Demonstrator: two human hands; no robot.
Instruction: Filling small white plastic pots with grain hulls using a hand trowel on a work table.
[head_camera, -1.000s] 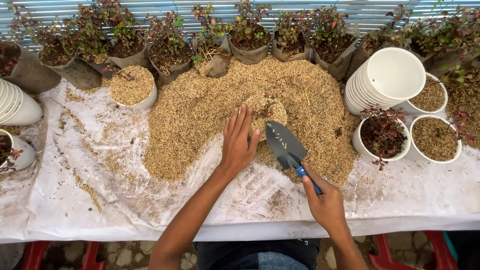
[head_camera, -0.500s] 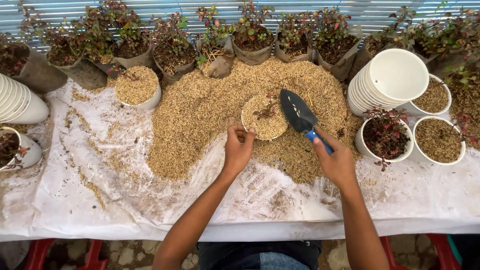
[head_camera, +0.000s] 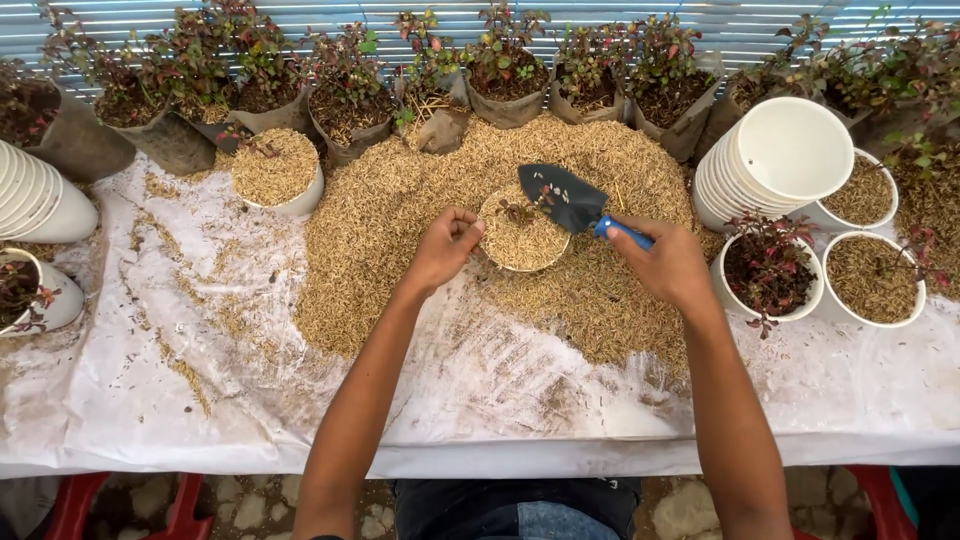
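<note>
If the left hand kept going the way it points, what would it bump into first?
Most likely the husk-filled white pot: the left hand is already at its rim, pointing up and to the right.

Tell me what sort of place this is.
Probably a plant nursery's potting table: a heap of rice husk on a white sheet, a stack of white pots, bagged seedlings along the back, and a trowel in the right hand.

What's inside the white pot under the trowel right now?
The white pot holds tan husks nearly to the rim, with a small dark sprig at its upper left. Anything beneath the husks is covered.
</note>
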